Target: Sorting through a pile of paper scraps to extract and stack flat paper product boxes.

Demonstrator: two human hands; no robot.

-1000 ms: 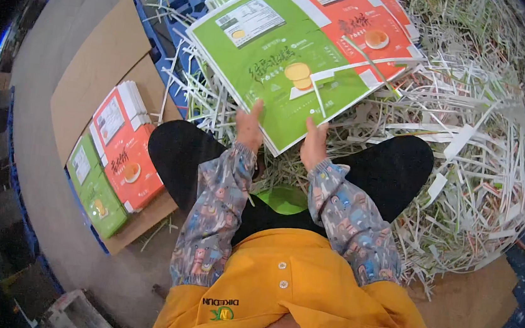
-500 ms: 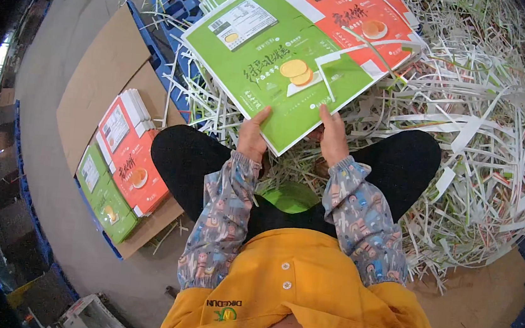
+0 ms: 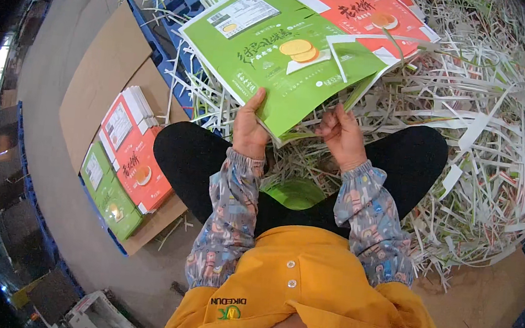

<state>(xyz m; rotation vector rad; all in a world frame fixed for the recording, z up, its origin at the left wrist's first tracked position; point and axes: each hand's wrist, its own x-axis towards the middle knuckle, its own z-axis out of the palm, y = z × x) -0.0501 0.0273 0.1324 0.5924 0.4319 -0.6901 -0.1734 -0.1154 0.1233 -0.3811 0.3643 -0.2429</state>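
Note:
A stack of large printed packaging sheets (image 3: 283,84), green in the front and red at the far right, lies tilted ahead of my knees. My left hand (image 3: 251,131) is closed on the near left edge, thumb on top and fingers underneath. At the near right edge, the curled fingers of my right hand (image 3: 344,139) pinch the sheets' margin, where the layers are slightly parted. Exactly how many layers they hold is hidden. A loose white-edged paper strip (image 3: 338,59) rests across the green print.
Shredded paper trimmings (image 3: 484,160) are heaped along the right and under the sheets. To the left, a smaller stack of red and green sheets (image 3: 136,167) sits on cardboard (image 3: 103,79) over a blue pallet (image 3: 152,33). Something round and green (image 3: 297,194) shows between my legs.
My right hand has drawn back from the top of the sheets to their right edge, its fingers curling in. The near right edge now bends and its layers part. My left hand keeps its hold.

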